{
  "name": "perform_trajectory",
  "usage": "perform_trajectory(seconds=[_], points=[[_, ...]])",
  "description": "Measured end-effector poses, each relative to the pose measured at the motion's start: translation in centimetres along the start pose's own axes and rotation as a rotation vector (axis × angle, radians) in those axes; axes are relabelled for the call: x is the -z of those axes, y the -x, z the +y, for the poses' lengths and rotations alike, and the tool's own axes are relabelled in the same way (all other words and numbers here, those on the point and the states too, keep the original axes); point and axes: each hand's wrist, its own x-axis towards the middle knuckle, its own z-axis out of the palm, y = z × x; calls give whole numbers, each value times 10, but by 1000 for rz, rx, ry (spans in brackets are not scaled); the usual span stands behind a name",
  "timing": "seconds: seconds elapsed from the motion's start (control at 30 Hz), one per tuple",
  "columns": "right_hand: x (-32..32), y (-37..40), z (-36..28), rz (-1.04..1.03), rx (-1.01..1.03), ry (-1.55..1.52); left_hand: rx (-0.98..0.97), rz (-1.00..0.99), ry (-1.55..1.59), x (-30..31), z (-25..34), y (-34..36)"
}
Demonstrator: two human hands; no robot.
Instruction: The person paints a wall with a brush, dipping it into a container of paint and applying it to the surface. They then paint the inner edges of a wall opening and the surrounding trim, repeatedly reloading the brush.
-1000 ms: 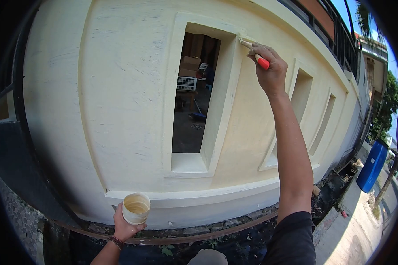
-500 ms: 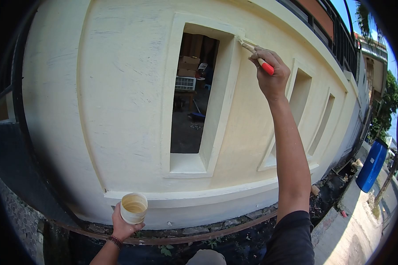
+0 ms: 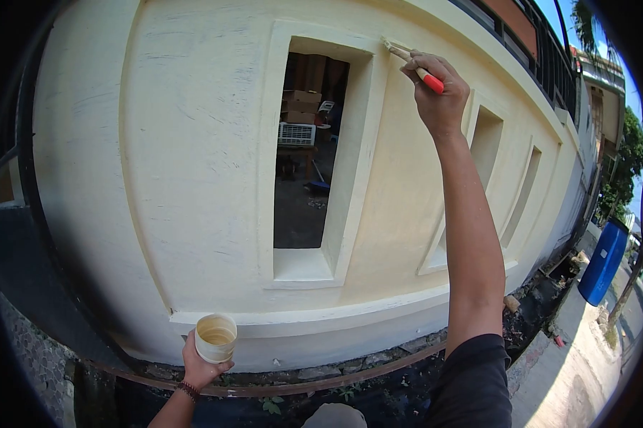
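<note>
Now the brush (image 3: pixel 431 81) is up high, its bristles against the wall (image 3: pixel 193 164) beside the top right corner of the frame (image 3: pixel 360 235). Its red handle end slants down into the right hand (image 3: pixel 442 101), fingers closed around the handle. Down low it's the left hand (image 3: pixel 203 370), fingers and thumb wrapped around the cup (image 3: pixel 211 354), open side up, something pale and creamy inside. The cup sits out in front of the ledge (image 3: pixel 314 325), well apart from the brush. Through the opening (image 3: pixel 300 207), there are boxes (image 3: pixel 302 107) above a white crate (image 3: pixel 296 134). And away to the right, a blue barrel (image 3: pixel 604 262) leans beyond the wall, near sunlit pavement (image 3: pixel 574 364).
</note>
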Motion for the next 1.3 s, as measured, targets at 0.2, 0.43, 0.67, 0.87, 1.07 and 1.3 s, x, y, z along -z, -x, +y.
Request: perform_trajectory(seconds=[0.2,0.43,0.67,0.87,1.07,1.3], points=[[10,30,-16,-181,-21,-20,7,21,12,2,6,-1],[4,13,-6,-107,0,0,42,17,-32,2,-4,0],[30,69,-37,-244,-64,-2,40,26,23,5,1,-2],[4,22,-7,-114,45,48,41,41,12,0,-2,1],[14,63,-27,-227,-1,49,2,42,9,4,2,-1],[28,38,-36,-217,-56,15,20,41,37,4,-2,-3]])
